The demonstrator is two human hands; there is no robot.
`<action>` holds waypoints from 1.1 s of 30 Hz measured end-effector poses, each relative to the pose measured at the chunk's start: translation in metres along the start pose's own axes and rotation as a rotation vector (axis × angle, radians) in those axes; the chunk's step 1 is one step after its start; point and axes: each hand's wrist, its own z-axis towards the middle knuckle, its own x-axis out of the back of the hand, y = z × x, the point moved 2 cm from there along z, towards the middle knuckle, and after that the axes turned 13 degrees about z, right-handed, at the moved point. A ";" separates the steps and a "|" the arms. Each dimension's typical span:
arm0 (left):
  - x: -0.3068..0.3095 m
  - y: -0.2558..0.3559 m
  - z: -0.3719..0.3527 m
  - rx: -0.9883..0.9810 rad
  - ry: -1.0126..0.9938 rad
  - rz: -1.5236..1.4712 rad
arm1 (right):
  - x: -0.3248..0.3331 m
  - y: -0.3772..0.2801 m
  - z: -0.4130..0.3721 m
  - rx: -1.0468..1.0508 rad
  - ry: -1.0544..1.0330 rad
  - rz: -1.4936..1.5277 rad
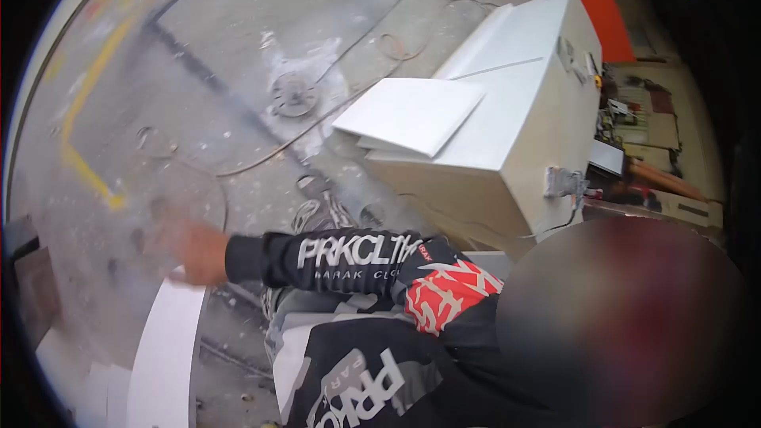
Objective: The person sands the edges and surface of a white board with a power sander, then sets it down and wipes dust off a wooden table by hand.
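Neither my left hand nor my right hand is in view. Close in front of me, another person in a black printed long-sleeved top (357, 261) stretches an arm across to the left. That person's hand (194, 250) is smeared by motion, so its fingers cannot be made out. It is at the upper end of a long white panel (166, 341); whether it grips the panel cannot be told. The person's head is blurred at the right.
A large white box-like cabinet (476, 143) stands beyond the person, with loose white boards (416, 111) on it. Cables (269, 157) trail over the stained concrete floor (238, 55) near a round drain cover (295, 95). Tools and an orange panel (587, 8) are at the right.
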 end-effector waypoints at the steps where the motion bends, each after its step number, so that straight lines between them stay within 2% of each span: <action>1: 0.009 -0.009 0.009 -0.269 0.049 0.196 | -0.033 -0.026 -0.001 -0.136 -0.205 0.132; 2: 0.020 -0.022 0.015 -0.529 0.152 0.388 | -0.070 -0.056 -0.001 -0.238 -0.435 0.284; 3: 0.032 -0.015 0.022 -0.576 0.134 0.335 | -0.109 -0.078 -0.002 -0.140 -0.445 0.333; 5: 0.067 0.024 0.041 -0.612 0.138 0.422 | -0.173 -0.126 0.006 -0.043 -0.605 0.566; 8: 0.120 0.011 0.047 -0.537 0.214 0.463 | -0.267 -0.175 0.021 0.039 -0.968 0.703; 9: 0.140 0.002 0.046 -0.512 0.224 0.474 | -0.294 -0.185 0.023 0.054 -0.953 0.732; 10: 0.183 0.068 0.003 -0.490 0.264 0.465 | -0.236 -0.230 0.003 0.092 -1.007 0.713; 11: 0.206 0.067 -0.018 -0.481 0.294 0.438 | -0.245 -0.234 -0.010 0.058 -1.039 0.789; 12: 0.229 0.031 -0.025 -0.431 0.307 0.486 | -0.283 -0.229 -0.013 0.014 -1.073 0.775; 15: 0.274 -0.001 -0.046 -0.384 0.342 0.464 | -0.336 -0.179 -0.040 -0.144 -1.134 0.638; 16: 0.289 -0.011 -0.058 -0.356 0.352 0.452 | -0.355 -0.149 -0.059 -0.207 -1.138 0.607; 17: 0.273 -0.046 0.010 -0.327 0.310 0.421 | -0.400 -0.056 -0.040 -0.349 -1.183 0.533; 18: 0.275 -0.057 0.020 -0.294 0.340 0.440 | -0.423 -0.003 -0.058 -0.517 -1.187 0.368; 19: 0.278 -0.071 0.027 -0.285 0.350 0.447 | -0.436 0.014 -0.042 -0.693 -1.442 -0.160; 20: 0.278 -0.090 0.038 -0.300 0.279 0.463 | -0.459 0.065 -0.055 -0.652 -1.528 -0.364; 21: 0.281 -0.107 0.051 -0.314 0.205 0.482 | -0.472 0.074 -0.042 -0.651 -1.410 -0.171; 22: 0.281 -0.125 0.063 -0.324 0.117 0.519 | -0.496 0.081 -0.029 -0.592 -1.298 -0.097; 24: 0.273 -0.148 0.099 -0.318 0.076 0.549 | -0.557 0.062 0.025 -0.422 -1.122 0.093; 25: 0.268 -0.158 0.116 -0.317 0.028 0.561 | -0.585 0.026 0.071 -0.311 -1.056 0.210; 27: 0.254 -0.185 0.148 -0.370 -0.013 0.621 | -0.641 -0.055 0.165 -0.015 -1.107 0.418; 28: 0.250 -0.201 0.166 -0.412 -0.040 0.623 | -0.654 -0.111 0.224 0.029 -1.211 0.536; 30: 0.244 -0.232 0.192 -0.505 -0.080 0.654 | -0.691 -0.179 0.302 0.574 -1.218 0.569; 31: 0.244 -0.240 0.198 -0.565 -0.096 0.690 | -0.698 -0.205 0.328 0.813 -1.266 0.475; 33: 0.238 -0.270 0.216 -0.575 -0.070 0.705 | -0.726 -0.226 0.372 1.086 -1.373 0.391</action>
